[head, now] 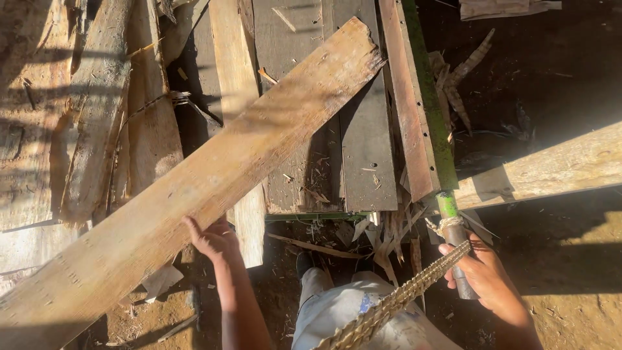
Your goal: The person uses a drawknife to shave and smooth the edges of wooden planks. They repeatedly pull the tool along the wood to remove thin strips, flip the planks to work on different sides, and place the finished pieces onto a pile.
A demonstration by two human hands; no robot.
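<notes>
My left hand (214,241) is pressed against the lower edge of the long plank (194,175), fingers spread open rather than wrapped round it — the plank lies slantwise across the pile, its far end up at the top middle and its near end down at the lower left. My right hand (483,272) is closed around the grey handle (459,259) of a tool whose green shaft (433,110) runs away from me along a reddish board (405,97). A braided rope (395,301) crosses the right fingers and runs down toward my trousers (350,314) (pale, paint-flecked). Dark boards (359,129) lie beneath the plank, splinters (389,236) below them, and a pale beam (551,172) sits off to the right.
</notes>
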